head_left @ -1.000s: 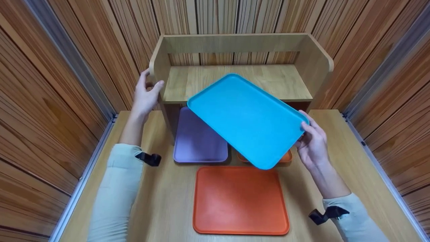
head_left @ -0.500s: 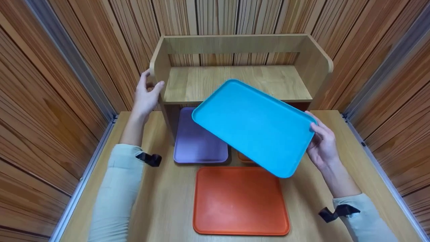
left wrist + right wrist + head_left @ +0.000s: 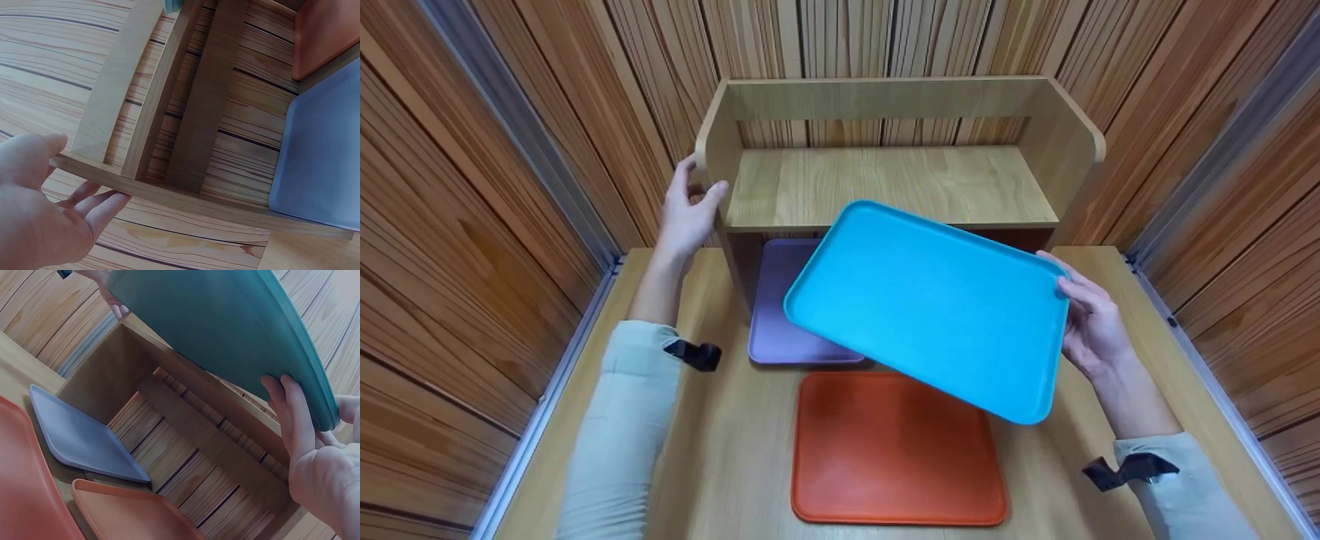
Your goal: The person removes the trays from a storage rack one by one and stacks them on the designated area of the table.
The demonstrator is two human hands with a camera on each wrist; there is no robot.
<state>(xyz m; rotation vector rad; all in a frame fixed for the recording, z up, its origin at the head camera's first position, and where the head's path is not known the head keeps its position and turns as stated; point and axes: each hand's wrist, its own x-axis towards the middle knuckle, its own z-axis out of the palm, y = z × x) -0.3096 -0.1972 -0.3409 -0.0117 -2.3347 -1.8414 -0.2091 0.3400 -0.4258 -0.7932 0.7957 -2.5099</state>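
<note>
A wooden desk shelf (image 3: 885, 180) stands at the back. My left hand (image 3: 684, 221) grips its left side panel (image 3: 169, 194), thumb on one side of the edge and fingers on the other. My right hand (image 3: 1096, 326) holds a turquoise tray (image 3: 937, 311) by its right end, thumb on top and fingers underneath. The tray is raised and tilted in front of the shelf, its lower right corner over a red-orange tray (image 3: 896, 457) on the table. Partly under the shelf lies a purple tray (image 3: 780, 315). A smaller orange tray (image 3: 132, 512) beside it is hidden in the head view.
Wood-patterned walls (image 3: 472, 225) close in the back and both sides, with metal rails along the table's side edges. The table (image 3: 727, 450) shows bare wood on both sides of the red-orange tray. The shelf's upper board sits behind the raised tray.
The turquoise tray has moved down and to the right with my right hand and turned, now covering the smaller orange tray. My left hand has stayed on the shelf panel.
</note>
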